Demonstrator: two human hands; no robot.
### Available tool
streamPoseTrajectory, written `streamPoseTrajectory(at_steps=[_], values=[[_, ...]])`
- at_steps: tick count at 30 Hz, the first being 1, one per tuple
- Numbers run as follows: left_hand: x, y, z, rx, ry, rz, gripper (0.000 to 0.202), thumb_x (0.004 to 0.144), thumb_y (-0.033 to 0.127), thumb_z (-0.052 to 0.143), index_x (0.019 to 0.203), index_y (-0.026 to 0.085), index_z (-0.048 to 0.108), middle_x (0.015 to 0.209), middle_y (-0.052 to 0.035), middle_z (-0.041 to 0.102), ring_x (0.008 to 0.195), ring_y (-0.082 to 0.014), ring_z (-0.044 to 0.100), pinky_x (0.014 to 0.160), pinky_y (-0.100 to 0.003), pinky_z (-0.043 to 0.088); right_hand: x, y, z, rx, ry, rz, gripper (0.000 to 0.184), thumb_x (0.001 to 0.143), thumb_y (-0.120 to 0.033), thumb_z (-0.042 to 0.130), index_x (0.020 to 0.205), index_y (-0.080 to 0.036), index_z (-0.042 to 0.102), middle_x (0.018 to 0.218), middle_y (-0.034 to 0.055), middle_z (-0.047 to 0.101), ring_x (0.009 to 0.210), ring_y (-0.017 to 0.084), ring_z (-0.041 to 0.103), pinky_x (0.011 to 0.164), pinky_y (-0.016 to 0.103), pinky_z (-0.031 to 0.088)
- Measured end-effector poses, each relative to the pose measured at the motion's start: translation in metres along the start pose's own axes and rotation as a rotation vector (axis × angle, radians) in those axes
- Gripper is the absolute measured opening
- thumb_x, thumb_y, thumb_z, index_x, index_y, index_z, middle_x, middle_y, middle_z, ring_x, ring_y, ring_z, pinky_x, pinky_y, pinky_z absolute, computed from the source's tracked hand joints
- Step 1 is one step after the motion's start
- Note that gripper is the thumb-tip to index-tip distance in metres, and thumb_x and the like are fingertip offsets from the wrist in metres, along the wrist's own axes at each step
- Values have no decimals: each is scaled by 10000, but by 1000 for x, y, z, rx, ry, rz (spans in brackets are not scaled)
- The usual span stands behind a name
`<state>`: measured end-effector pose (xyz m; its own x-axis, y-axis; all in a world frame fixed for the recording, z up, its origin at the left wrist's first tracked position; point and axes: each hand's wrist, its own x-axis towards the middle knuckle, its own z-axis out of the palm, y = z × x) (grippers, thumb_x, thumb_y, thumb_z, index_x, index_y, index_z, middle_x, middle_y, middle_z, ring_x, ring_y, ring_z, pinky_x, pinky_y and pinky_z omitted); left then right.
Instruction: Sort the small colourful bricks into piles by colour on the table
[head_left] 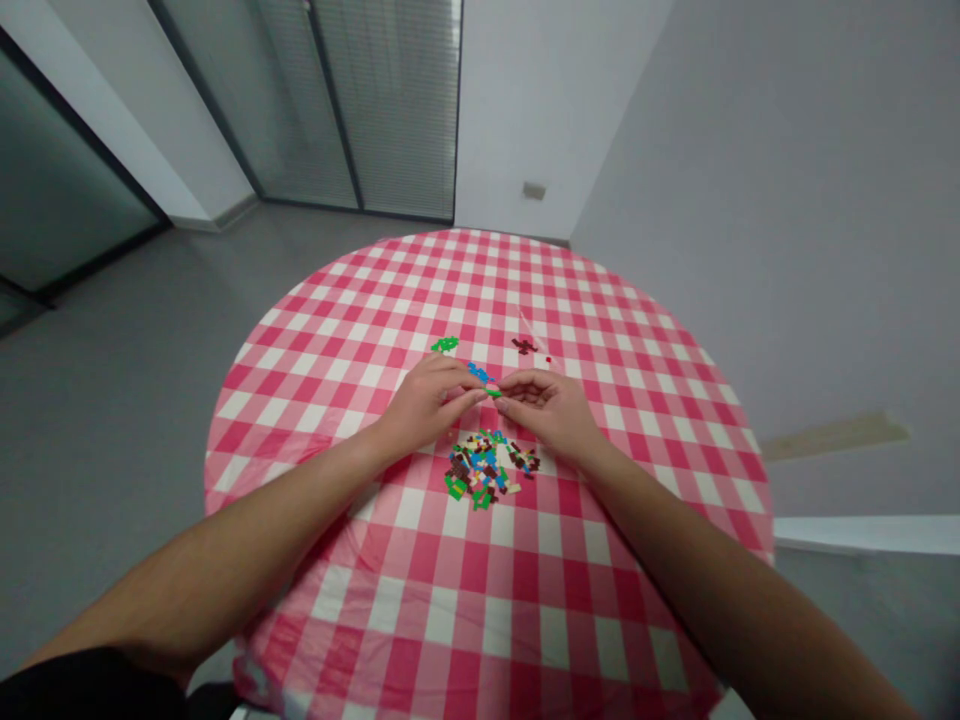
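A small green piece (pixel 493 393) sits just beyond the pile of loose bricks (pixel 484 465), raised between your two hands. The fingers of your left hand (pixel 431 398) are nearly closed, thumb and forefinger pinching the piece at its left end. The fingers of your right hand (pixel 559 415) pinch it from the other end, and the rest curl loosely inward. Something tiny and pale shows by the green piece — too small to make out.

The pile itself mixes green, blue, brown, white and yellow bricks, lying flat and crowded together. Beyond the pile, past your fingertips, you have a cluster of blue bricks (pixel 478 372). Farther beyond the pile and to its left lies a cluster of green bricks (pixel 445 344); beyond it to the right lies a cluster of dark brown bricks (pixel 523 346), with one red brick (pixel 548 360) near them.

Under the pile spreads the round tabletop (pixel 480 600), covered in red and white checks. Well past the pile stand glass panels (pixel 405 110) with blinds, and a pale wall (pixel 525 90) bearing a small plate (pixel 534 190). Nearer you than the pile, to its left — your black sleeve (pixel 90 685).
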<state>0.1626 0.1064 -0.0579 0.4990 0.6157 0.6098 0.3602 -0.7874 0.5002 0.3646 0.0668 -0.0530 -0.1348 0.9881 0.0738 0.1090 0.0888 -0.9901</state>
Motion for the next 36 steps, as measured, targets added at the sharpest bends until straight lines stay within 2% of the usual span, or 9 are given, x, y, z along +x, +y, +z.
streamPoseTrajectory(at_steps=[8, 11, 13, 17, 23, 26, 30, 34, 36], values=[[1, 3, -1, -52, -44, -78, 151, 936, 274, 589, 866, 211, 706, 815, -21, 711, 826, -175, 635, 822, -356, 480, -1, -5, -1, -244, 11, -105, 206, 793, -353, 693, 906, -184, 729, 819, 51, 738, 682, 154, 643, 640, 293, 519], [1, 3, 0, -61, -27, -99, 116, 901, 291, 643, 958, 216, 710, 864, -30, 718, 855, -184, 639, 834, -363, 487, -1, -7, -2, -288, 16, -104, 205, 818, -359, 659, 907, -189, 730, 793, 42, 731, 651, 145, 624, 609, 279, 500], [0, 2, 1, -64, -9, -100, 169, 868, 309, 686, 1010, 219, 704, 888, -36, 719, 867, -191, 642, 839, -369, 492, -2, -7, -3, -317, 6, -88, 224, 841, -383, 634, 886, -185, 727, 729, 30, 707, 611, 135, 601, 578, 263, 477], [0, 0, 1, -61, 16, -27, 108, 879, 292, 676, 950, 216, 707, 863, -31, 712, 864, -184, 639, 833, -357, 491, -3, -8, -3, -334, -38, -49, 313, 878, -456, 587, 814, -171, 701, 614, 7, 638, 535, 121, 555, 531, 243, 435], [-1, -4, -1, 6, 17, 47, 112, 882, 274, 678, 970, 208, 695, 894, -40, 712, 906, -191, 632, 861, -373, 487, -1, -11, -2, -414, -41, -67, 320, 888, -449, 569, 763, -174, 675, 645, 11, 651, 571, 125, 566, 552, 236, 424], [-1, -5, -1, 2, 26, 37, 133, 881, 272, 679, 1000, 215, 690, 927, -42, 716, 923, -191, 634, 881, -382, 487, 0, -11, -2, -388, -56, -48, 343, 888, -472, 563, 754, -173, 666, 625, 6, 633, 551, 121, 554, 540, 237, 419], [-1, -5, 0, 2, -8, 1, 74, 887, 275, 665, 933, 235, 706, 894, -28, 715, 913, -188, 637, 879, -378, 488, 0, -7, -2, -315, -74, -15, 367, 881, -499, 569, 741, -171, 658, 611, 2, 611, 520, 113, 532, 520, 239, 418], [1, -6, -4, 24, 9, -38, 79, 880, 281, 671, 918, 235, 723, 891, -27, 718, 888, -187, 635, 863, -370, 484, 0, -1, -2, -255, -50, -10, 311, 873, -458, 587, 902, -167, 693, 687, 18, 648, 555, 122, 554, 530, 251, 436], [3, -13, -9, 64, 53, -127, 85, 868, 288, 678, 899, 230, 733, 896, -30, 724, 884, -192, 634, 855, -365, 483, 1, 0, -3, -246, -32, -17, 304, 868, -408, 593, 1015, -161, 690, 730, 27, 662, 582, 128, 567, 536, 255, 439]])
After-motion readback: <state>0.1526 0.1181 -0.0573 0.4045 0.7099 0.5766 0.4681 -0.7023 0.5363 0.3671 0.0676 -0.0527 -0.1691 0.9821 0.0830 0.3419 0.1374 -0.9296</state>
